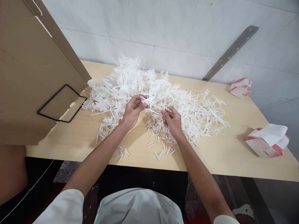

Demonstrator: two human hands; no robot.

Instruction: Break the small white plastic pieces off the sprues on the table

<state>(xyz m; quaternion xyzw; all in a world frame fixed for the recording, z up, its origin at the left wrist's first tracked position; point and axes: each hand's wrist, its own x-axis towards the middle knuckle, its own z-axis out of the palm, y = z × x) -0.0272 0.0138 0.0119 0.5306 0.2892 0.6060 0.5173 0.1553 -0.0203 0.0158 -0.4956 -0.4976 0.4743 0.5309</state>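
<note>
Cardboard fills the upper left of the frame: a large brown box (30,77) with a black-outlined window, tilted at the table's left end, close enough that things could be dropped into it without a stretch. Pale wood makes up the table (229,152), which runs across the middle of the picture and butts against a wall of light grey tiles (177,31); a dull metal strip (230,51) leans diagonally at the upper right.

Spread over the centre of the table lies a broad heap of white plastic sprues (130,84), thin branching frames tangled together, within easy reach of both arms. At the near edge, lower centre, small loose white pieces (163,152) lie scattered just under the hands, which suggests they fall there as they come off the frames.

Two red-and-white paper bags (266,140) sit well apart from the heap on the right side, one near the wall, one nearer the front.

The left hand (133,109) is closed on a sprue strand (151,102), fingertips pinching one end just above the heap. The right hand (172,119) pinches the other end, fingers curled, so the strand is held taut between them, likely so small parts can be twisted off. White sleeves show at the bottom edge.
</note>
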